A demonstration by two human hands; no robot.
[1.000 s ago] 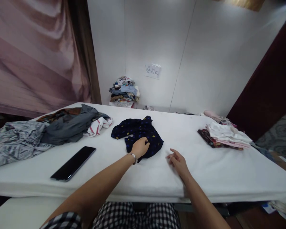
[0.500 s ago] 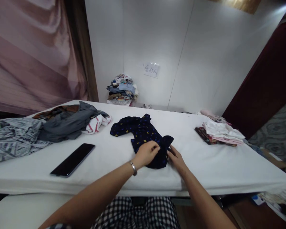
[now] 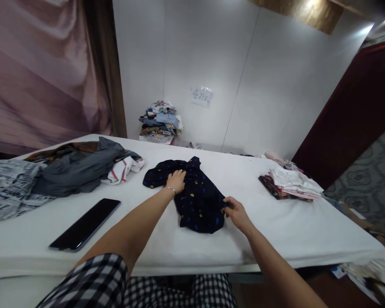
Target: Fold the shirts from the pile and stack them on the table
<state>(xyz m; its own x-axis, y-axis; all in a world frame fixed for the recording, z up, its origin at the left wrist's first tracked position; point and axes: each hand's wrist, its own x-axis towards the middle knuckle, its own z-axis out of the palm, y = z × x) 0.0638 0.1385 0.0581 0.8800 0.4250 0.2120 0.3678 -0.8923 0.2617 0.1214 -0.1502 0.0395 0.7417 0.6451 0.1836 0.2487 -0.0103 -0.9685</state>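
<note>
A dark navy shirt (image 3: 200,205) with blue and yellow spots lies bunched on the white-covered table, one sleeve stretching out to the left. My left hand (image 3: 176,182), a bracelet at its wrist, rests on the shirt near the base of that sleeve, fingers reaching forward over the cloth. At the shirt's right edge, the thumb and fingers of my right hand (image 3: 235,211) pinch the fabric. The cloth beneath my left palm is hidden.
A black phone (image 3: 86,224) lies to the left, in front of a heap of loose clothes (image 3: 73,169). Folded clothes (image 3: 293,182) are stacked on the right. Behind the table, a clothes pile (image 3: 160,122) stands against the wall below a paper sign (image 3: 202,96).
My left hand has moved from the shirt's lower right part up and left toward the sleeve. My right hand stays at the right edge, where the shirt's raised flap now lies flatter.
</note>
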